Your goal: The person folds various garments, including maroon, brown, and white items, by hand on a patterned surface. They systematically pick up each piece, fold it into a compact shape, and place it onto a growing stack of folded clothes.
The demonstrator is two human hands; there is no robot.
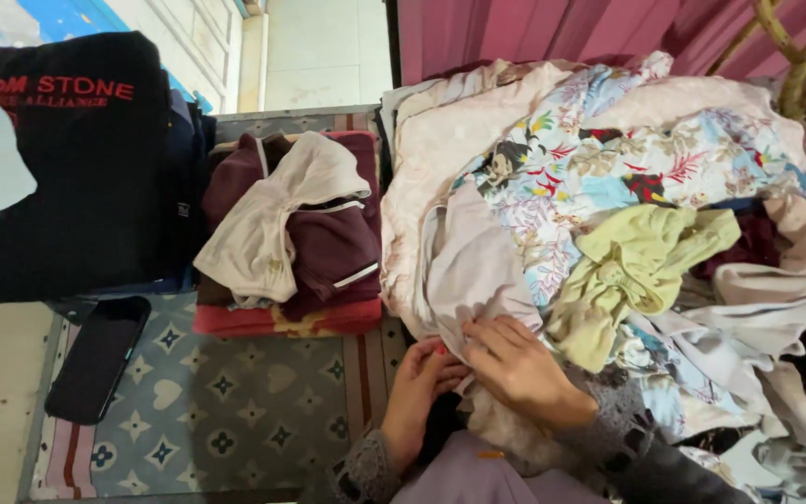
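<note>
Your left hand [419,387] sits at the lower middle of the view with its fingers curled shut on the lower edge of a pale grey-lilac garment [468,266]. Your right hand [515,364] lies just beside it, touching it, palm down on the same garment, fingers bent and pinching the cloth near its hem. That garment rises from your hands up the left flank of a large heap of unsorted clothes [748,308] which fills the right half of the view.

On the heap, a floral printed cloth [608,159] in blue, white and red lies across the top, over a pale pink sheet [440,140]. A yellow-green garment [632,266] lies crumpled just right of the one you hold.

To the left, well apart from your hands, stands a stack of folded clothes [328,252] in maroon, with a cream piece [272,219] draped on top and a red layer at its base. A black garment with red lettering [76,168] lies further left. A dark phone [95,359] lies face up on the patterned mat [226,411] of blue-grey with heart and flower motifs, below that black garment.

A pink panelled wall [534,33] stands behind the heap.
</note>
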